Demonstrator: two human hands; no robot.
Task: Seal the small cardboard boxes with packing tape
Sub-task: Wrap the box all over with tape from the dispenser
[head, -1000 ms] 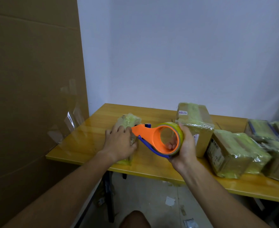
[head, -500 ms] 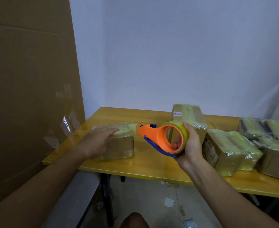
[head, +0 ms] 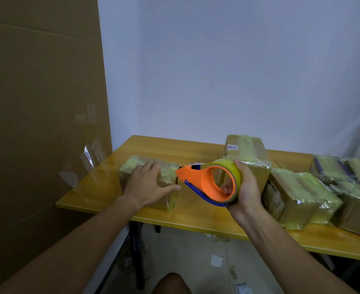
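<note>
A small cardboard box (head: 130, 172) wrapped in yellowish tape lies on the left part of the wooden table (head: 196, 217). My left hand (head: 147, 185) rests flat on top of this box, fingers spread and thumb pointing right. My right hand (head: 247, 189) grips an orange tape dispenser (head: 204, 181) with a blue blade guard and a roll of yellowish tape. The dispenser's nose points left and sits just off the box's right end.
A taller taped box (head: 249, 153) stands behind the dispenser. Several more taped boxes (head: 297, 194) fill the right side of the table. A big cardboard sheet (head: 37, 102) with tape strips leans at the left. Scraps lie on the floor (head: 216, 261).
The box has been laid flat and turned on the table. My left hand moved from its side onto its top. The dispenser stays beside the box's right end.
</note>
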